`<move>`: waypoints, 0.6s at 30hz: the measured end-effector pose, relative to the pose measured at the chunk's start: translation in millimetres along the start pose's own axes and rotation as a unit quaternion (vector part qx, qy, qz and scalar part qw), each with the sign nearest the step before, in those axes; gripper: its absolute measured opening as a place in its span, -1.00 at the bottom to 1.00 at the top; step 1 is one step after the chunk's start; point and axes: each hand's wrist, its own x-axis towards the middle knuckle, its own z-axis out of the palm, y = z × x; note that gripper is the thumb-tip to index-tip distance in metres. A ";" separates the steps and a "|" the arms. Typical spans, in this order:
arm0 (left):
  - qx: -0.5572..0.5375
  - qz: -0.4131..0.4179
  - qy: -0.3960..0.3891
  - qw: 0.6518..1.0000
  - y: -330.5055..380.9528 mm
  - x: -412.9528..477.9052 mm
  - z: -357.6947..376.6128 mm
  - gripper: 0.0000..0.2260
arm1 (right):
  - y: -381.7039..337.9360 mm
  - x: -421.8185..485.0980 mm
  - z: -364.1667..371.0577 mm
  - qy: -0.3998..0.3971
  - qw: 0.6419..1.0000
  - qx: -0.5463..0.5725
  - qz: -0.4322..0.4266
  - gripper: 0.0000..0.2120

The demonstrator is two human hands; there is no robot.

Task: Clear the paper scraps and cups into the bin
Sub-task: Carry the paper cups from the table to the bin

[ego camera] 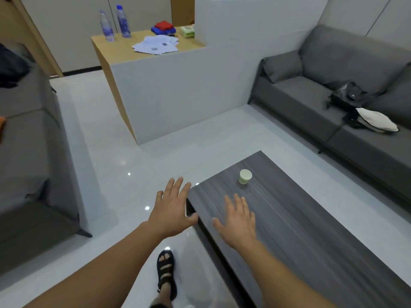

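Paper cup seen upright near far left corner of coffee table. Left hand and right hand held empty, fingers spread. Cup likely tipped if swiped. Bin not seen.

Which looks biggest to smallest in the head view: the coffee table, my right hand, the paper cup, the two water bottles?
1. coffee table
2. right hand, inflated by nearness
3. left water bottle and right water bottle, alike
4. paper cup
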 end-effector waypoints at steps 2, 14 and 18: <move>-0.003 0.026 -0.015 1.000 -7.4 41.4 -1.6 -0.20 | -4.5 28.2 -1.5 0.007 1.000 0.000 0.024 -0.24; 0.040 0.188 -0.112 0.975 -0.7 248.3 -14.5 -0.19 | 9.2 144.4 -17.5 0.014 0.978 0.049 0.203 -0.23; 0.035 0.205 -0.141 0.968 15.4 294.2 10.3 -0.18 | 40.5 185.1 -10.2 -0.009 0.965 0.070 0.252 -0.23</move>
